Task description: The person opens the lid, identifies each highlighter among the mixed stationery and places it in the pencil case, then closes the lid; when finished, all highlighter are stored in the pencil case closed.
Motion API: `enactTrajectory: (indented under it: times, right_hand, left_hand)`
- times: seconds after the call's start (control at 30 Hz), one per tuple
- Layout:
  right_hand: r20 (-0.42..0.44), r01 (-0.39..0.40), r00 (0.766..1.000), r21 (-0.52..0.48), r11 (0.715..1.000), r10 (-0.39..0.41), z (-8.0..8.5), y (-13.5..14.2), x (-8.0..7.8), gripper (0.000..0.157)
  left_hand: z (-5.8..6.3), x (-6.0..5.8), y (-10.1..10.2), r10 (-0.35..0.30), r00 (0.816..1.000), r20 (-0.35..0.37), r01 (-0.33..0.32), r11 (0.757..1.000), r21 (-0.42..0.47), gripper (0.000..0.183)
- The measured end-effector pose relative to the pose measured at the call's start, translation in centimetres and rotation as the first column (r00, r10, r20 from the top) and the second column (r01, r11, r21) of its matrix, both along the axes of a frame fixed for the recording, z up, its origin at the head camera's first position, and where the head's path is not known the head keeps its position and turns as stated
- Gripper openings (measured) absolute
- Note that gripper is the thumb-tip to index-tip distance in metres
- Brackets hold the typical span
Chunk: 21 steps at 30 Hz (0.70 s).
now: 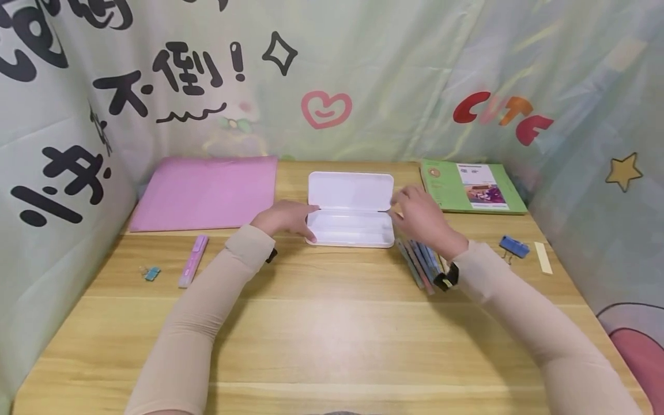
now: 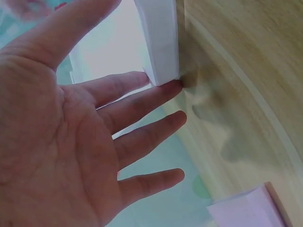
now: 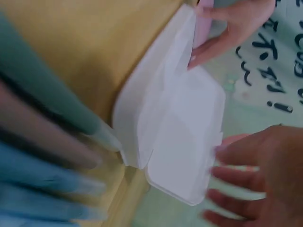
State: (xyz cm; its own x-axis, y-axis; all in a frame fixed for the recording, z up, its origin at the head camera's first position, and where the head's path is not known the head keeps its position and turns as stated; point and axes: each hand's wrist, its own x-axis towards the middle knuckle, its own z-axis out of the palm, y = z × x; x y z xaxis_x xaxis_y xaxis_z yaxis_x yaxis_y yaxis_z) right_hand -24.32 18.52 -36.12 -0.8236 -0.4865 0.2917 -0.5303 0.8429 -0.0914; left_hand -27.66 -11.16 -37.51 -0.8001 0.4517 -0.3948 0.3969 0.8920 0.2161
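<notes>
Pencil case (image 1: 351,216), white and hinged, is lying open at the upper middle of the frame, its bare tray facing the viewer and its lid leaning back behind; whether the lid is resting flat is not certain. Left hand (image 1: 284,219) is spanning the case's left end, the fingers apart and extended, with two fingertips touching a corner in the left wrist view. Right hand (image 1: 422,216) is hovering at the lid's right edge, its fingers separated and clamped on nothing; blur is hiding whether a fingertip is making contact.

The step in hand appears to be the opening of the case. The next move probably calls for the left fingers to be steadying the tray while the right hand is coming away from the lid.

A bundle of pens (image 1: 419,265) is lying just below the right hand, leaving little room beside the case's right front corner. Above and to the right, a green book (image 1: 446,184) is limiting sideways travel; at upper left, a pink folder (image 1: 207,193) is ending near the left hand. Behind the lid, printed curtain (image 1: 384,86) is bounding the desk (image 1: 337,334), whose widest stretch for moving is running across the lower middle.
</notes>
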Motion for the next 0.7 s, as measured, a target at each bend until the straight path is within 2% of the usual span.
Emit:
enactTrajectory:
  times: [0.13,0.2,0.3,0.4,0.6,0.7]
  right_hand:
    - [0.130,0.075,0.987,0.165,0.984,-0.097,-0.5,0.9,2.8,0.021]
    - [0.212,0.092,0.966,0.243,0.966,-0.146,-0.9,1.1,3.8,0.025]
    - [0.288,0.093,0.938,0.334,0.938,-0.195,-1.5,1.1,4.7,0.033]
    - [0.311,0.093,0.926,0.360,0.928,-0.213,-1.9,1.0,5.0,0.036]
    - [0.288,0.115,0.932,0.335,0.935,-0.218,-2.0,0.9,5.4,0.029]
    - [0.304,0.123,0.925,0.331,0.935,-0.230,-2.0,0.8,5.5,0.032]
  left_hand:
    - [0.1,-0.1,-0.3,0.001,1.000,-0.002,-0.001,1.000,-0.001,0.091]
    - [0.0,-0.1,-0.3,-0.001,1.000,-0.010,0.001,1.000,-0.005,0.091]
    - [-0.1,-0.2,-0.4,-0.007,1.000,-0.017,0.007,1.000,0.002,0.090]
    - [-0.3,-0.1,-0.4,-0.013,1.000,-0.012,0.013,1.000,0.016,0.090]
    - [-0.2,0.1,-0.2,-0.025,1.000,0.000,0.025,0.999,0.033,0.090]
    - [-0.2,0.2,-0.2,-0.032,0.999,-0.008,0.032,0.999,0.024,0.090]
